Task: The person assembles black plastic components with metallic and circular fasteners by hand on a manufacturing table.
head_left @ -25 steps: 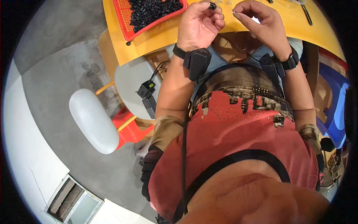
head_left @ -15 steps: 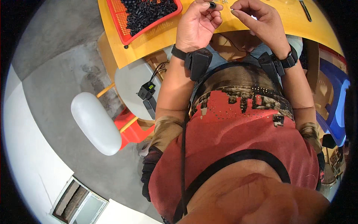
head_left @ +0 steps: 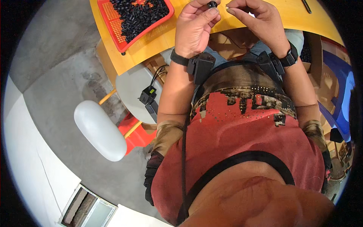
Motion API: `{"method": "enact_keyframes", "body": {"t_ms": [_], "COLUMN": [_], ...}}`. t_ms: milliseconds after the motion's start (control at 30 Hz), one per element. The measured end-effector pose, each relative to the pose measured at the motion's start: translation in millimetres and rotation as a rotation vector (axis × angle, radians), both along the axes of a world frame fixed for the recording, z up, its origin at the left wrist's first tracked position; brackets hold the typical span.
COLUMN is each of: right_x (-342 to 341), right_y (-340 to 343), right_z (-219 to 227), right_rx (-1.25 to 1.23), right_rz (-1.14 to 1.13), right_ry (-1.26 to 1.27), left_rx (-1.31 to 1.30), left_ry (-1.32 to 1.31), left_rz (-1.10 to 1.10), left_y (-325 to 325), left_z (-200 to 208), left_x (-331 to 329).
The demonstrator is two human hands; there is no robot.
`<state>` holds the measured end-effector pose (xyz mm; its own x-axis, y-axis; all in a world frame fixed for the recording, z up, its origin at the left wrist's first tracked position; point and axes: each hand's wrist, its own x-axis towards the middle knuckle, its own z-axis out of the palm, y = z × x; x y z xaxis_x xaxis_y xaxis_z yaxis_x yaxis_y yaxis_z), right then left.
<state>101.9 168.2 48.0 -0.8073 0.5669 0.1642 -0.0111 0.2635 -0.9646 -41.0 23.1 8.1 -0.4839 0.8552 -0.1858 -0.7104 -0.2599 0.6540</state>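
The left hand (head_left: pixel 194 32) is above the yellow tabletop (head_left: pixel 314 22), near its edge, and its grip is closed on 1 small black part (head_left: pixel 212 4), held between thumb and fingers. The right hand (head_left: pixel 261 22) is just beside it; its thumb and forefinger are pinching 1 tiny pale piece (head_left: pixel 227 7) (too small for me to tell its kind). These 2 held things are near each other, but apart. To the left, a red basket (head_left: pixel 149 31) stands on the tabletop and contains many black pieces (head_left: pixel 140 20). 1 black bit (head_left: pixel 123 53) lies just beside the basket's near corner.
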Motion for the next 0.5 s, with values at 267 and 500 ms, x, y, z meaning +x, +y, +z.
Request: {"method": "enact_keyframes", "body": {"t_ms": [267, 500], "right_x": [2, 2], "right_y": [2, 0], "right_z": [-5, -6], "right_rx": [-0.044, -0.011], "right_rz": [-0.051, -0.073], "right_ry": [-0.086, -0.019], "left_rx": [0.040, 0.004], "left_ry": [-0.178, -0.129], "left_rz": [-0.016, -0.043], "left_y": [6, 3], "left_z": [-13, -11], "left_x": [-2, 3]}}
